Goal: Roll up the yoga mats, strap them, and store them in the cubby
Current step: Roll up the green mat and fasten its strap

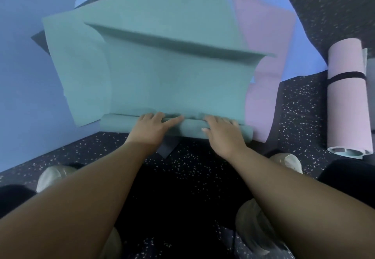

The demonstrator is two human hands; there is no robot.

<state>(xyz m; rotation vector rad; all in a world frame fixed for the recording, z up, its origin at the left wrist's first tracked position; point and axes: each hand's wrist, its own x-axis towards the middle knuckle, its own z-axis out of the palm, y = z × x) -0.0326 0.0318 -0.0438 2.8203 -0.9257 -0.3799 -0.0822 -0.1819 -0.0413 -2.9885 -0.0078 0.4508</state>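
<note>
A teal yoga mat (176, 84) lies in front of me with its near end wound into a thin roll (192, 130); its far part is humped in a fold. My left hand (154, 129) presses on top of the roll left of its middle, fingers fairly straight. My right hand (221, 131) rests on the roll right of the middle, fingers curved over it. A second teal mat (81, 60) lies flat beneath. A pink mat (265, 60) and a blue mat (24, 76) are spread underneath.
A rolled pink mat (347, 100) with a black strap (345, 76) round it lies on the speckled dark floor (300, 100) at the right. My light shoes (50, 175) are near the bottom. A dark mat corner (168, 149) pokes out under the roll.
</note>
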